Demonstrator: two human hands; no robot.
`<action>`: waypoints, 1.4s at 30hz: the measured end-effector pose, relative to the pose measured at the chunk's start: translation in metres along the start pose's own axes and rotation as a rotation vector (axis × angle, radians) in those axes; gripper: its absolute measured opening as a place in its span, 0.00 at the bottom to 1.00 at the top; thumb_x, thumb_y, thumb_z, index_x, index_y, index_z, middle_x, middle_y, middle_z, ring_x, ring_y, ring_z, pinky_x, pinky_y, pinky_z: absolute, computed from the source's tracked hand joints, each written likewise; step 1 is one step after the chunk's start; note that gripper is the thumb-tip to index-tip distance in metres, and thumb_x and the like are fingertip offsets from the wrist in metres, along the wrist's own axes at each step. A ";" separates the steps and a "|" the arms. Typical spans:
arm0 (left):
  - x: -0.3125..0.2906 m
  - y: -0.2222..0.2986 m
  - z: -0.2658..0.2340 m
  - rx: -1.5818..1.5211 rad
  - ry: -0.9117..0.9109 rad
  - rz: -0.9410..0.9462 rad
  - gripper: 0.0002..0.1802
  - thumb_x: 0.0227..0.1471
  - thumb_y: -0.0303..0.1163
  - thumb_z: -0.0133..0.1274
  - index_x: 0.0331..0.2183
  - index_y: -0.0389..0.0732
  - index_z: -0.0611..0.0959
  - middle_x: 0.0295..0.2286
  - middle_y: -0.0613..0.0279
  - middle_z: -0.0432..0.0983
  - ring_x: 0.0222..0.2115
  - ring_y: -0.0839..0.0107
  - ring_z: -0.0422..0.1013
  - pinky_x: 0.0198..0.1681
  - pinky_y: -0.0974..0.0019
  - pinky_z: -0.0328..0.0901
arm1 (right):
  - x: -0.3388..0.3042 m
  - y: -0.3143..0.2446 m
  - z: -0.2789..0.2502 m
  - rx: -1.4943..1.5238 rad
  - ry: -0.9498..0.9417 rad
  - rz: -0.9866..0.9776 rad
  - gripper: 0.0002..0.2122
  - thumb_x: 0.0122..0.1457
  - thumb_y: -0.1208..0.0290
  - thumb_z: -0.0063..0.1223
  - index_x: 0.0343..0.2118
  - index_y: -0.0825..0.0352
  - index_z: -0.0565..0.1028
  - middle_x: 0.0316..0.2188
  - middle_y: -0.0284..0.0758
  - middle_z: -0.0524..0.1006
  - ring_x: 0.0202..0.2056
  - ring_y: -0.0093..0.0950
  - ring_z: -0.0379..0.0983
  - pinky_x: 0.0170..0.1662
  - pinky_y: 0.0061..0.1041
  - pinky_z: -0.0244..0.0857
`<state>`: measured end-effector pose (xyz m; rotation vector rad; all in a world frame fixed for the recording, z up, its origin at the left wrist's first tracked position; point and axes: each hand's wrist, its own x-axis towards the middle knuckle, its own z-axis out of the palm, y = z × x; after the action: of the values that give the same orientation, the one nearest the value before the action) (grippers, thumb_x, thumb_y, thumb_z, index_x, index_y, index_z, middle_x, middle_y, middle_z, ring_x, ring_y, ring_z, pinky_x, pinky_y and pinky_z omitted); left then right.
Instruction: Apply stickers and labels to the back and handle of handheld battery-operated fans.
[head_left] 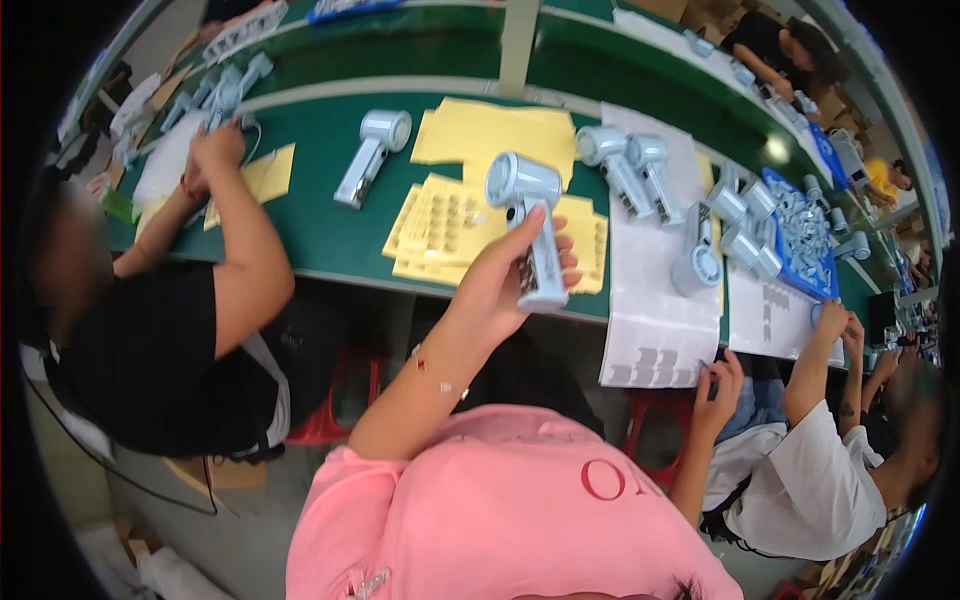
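Note:
My left hand (510, 265) is wrapped round the handle of a light blue handheld fan (526, 182), raised over the near table edge. Its round head is at the top, and the handle's lower part shows a dark patterned patch. My right hand (718, 395) has its fingers curled at the lower right corner of a long white sticker sheet (650, 345) with grey labels, which overhangs the table edge. Whether a loose label is between those fingertips is too small to tell. Yellow sticker sheets (440, 225) lie behind the fan I hold.
One handheld fan (374, 150) lies left on the green table (310, 225); several more fans (630, 165) rest on the white sheet and rightward. A blue tray (832, 285) holds many small light blue parts. Co-workers sit close on my left (140, 350) and right (815, 480).

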<state>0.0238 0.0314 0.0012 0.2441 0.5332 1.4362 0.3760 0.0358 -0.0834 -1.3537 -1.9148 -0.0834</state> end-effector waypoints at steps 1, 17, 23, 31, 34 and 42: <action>-0.001 0.000 0.001 -0.030 0.003 0.008 0.25 0.54 0.43 0.46 0.43 0.30 0.69 0.29 0.60 0.68 0.30 0.71 0.67 0.34 0.68 0.66 | 0.003 -0.003 -0.005 -0.015 0.022 -0.070 0.06 0.47 0.84 0.52 0.29 0.71 0.70 0.41 0.43 0.71 0.35 0.34 0.69 0.39 0.25 0.63; -0.014 -0.006 0.003 -0.265 0.083 -0.070 0.19 0.47 0.42 0.54 0.35 0.37 0.72 0.27 0.61 0.70 0.30 0.68 0.69 0.36 0.64 0.66 | 0.098 -0.219 -0.006 1.030 -0.641 0.321 0.06 0.48 0.83 0.54 0.30 0.73 0.73 0.26 0.32 0.73 0.24 0.16 0.70 0.23 0.11 0.64; -0.021 -0.005 0.001 -0.190 0.081 0.030 0.19 0.47 0.42 0.53 0.36 0.38 0.71 0.28 0.59 0.70 0.30 0.67 0.69 0.35 0.65 0.65 | 0.097 -0.236 0.013 0.929 -0.567 0.135 0.05 0.48 0.83 0.54 0.29 0.72 0.72 0.23 0.32 0.72 0.22 0.18 0.71 0.24 0.13 0.66; -0.022 -0.005 0.002 -0.208 0.087 0.007 0.19 0.47 0.41 0.53 0.36 0.38 0.70 0.28 0.59 0.69 0.29 0.67 0.69 0.33 0.65 0.66 | 0.098 -0.235 0.017 0.843 -0.476 -0.029 0.05 0.45 0.83 0.56 0.27 0.70 0.73 0.22 0.33 0.71 0.22 0.21 0.71 0.24 0.15 0.67; -0.023 -0.006 0.003 -0.211 0.087 0.017 0.19 0.47 0.41 0.53 0.36 0.38 0.70 0.28 0.58 0.69 0.29 0.67 0.69 0.33 0.65 0.66 | 0.097 -0.234 0.017 0.831 -0.471 -0.034 0.06 0.45 0.83 0.56 0.27 0.70 0.73 0.22 0.33 0.71 0.22 0.21 0.71 0.24 0.15 0.67; -0.023 -0.006 0.005 -0.230 0.098 -0.008 0.15 0.52 0.38 0.47 0.38 0.40 0.66 0.29 0.57 0.69 0.28 0.67 0.68 0.32 0.67 0.66 | 0.096 -0.233 0.017 0.823 -0.460 -0.031 0.06 0.45 0.83 0.57 0.26 0.70 0.73 0.21 0.32 0.71 0.23 0.20 0.70 0.24 0.15 0.67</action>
<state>0.0305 0.0086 0.0068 -0.0114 0.4429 1.4933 0.1610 0.0174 0.0483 -0.8047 -1.9765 0.9692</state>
